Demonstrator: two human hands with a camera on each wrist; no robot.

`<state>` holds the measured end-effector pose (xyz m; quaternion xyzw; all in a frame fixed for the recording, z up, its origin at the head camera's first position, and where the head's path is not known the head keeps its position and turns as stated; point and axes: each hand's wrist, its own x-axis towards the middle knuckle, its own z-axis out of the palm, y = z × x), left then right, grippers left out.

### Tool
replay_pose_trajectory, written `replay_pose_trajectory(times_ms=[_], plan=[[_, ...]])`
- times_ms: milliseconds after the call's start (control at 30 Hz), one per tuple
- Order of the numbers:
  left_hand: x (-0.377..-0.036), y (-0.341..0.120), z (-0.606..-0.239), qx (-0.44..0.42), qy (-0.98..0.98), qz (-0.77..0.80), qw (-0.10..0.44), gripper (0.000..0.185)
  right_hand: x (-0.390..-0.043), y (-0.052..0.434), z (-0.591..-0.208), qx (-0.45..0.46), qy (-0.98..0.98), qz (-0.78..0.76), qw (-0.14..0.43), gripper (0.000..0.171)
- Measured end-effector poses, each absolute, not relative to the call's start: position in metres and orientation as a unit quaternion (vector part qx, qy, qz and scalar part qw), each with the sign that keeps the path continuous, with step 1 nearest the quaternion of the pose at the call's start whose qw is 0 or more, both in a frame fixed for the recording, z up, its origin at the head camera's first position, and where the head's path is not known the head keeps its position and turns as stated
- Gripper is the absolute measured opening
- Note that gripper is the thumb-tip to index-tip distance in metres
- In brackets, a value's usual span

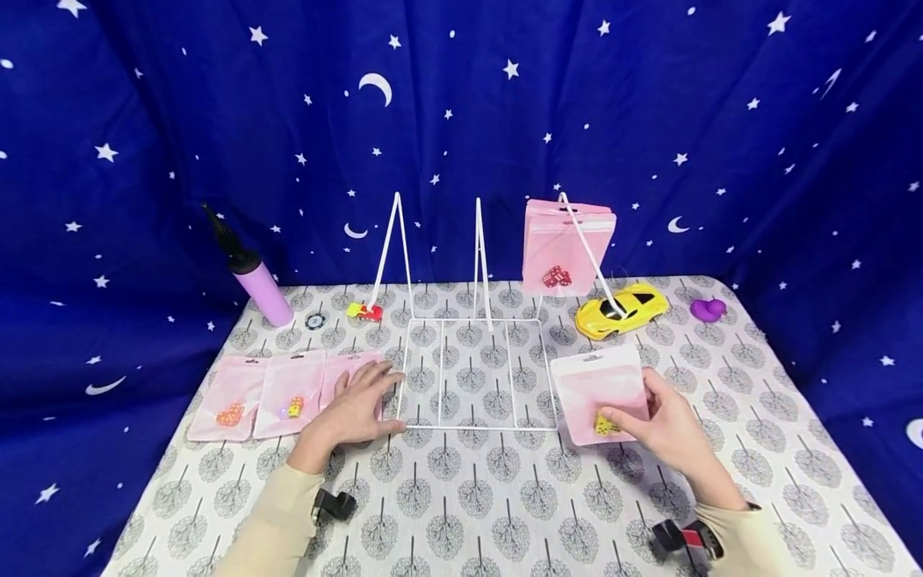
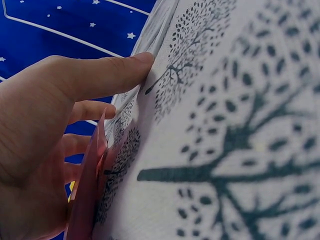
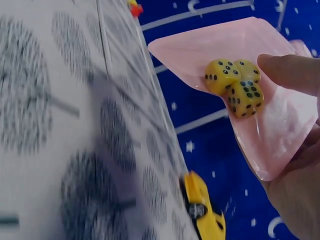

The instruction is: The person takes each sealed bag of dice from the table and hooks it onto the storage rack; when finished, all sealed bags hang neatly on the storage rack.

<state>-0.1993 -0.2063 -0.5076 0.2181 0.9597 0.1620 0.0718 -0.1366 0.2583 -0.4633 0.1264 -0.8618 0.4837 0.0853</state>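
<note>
Lying in right grip point(image 1: 667, 425): dice pouch point(image 1: 600, 393)

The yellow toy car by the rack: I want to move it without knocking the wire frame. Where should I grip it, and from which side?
Pinch the yellow toy car across its rear half, at its right end, coming down from above. It sits on its wheels, and a slanted rod of the white wire rack crosses its front, so that end is crowded. The purple duck stands clear of it.
</note>
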Motion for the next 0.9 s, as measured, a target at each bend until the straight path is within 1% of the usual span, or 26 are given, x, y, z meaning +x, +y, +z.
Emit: replay_pose_trajectory(times_ms=[400, 633, 767, 900], plan=[[-0.2, -0.204, -0.507, 0.219, 0.959, 0.162, 0.076, 0.089, -0.143, 0.212, -0.454, 0.198, -0.844, 0.495, 0.06, 0.05], [-0.199, -0.204, -0.507, 0.219, 0.959, 0.164, 0.077, 0.088, -0.141, 0.185, -0.443, 0.227, -0.829, 0.509, 0.051, 0.05], [-0.199, -0.204, -0.507, 0.219, 0.959, 0.164, 0.075, 0.089, -0.14, 0.174, -0.433, 0.249, -0.816, 0.517, 0.067, 0.049], [-0.2, -0.206, -0.508, 0.222, 0.959, 0.164, 0.07, 0.088, -0.14, 0.166, -0.422, 0.287, -0.789, 0.537, 0.087, 0.054]])
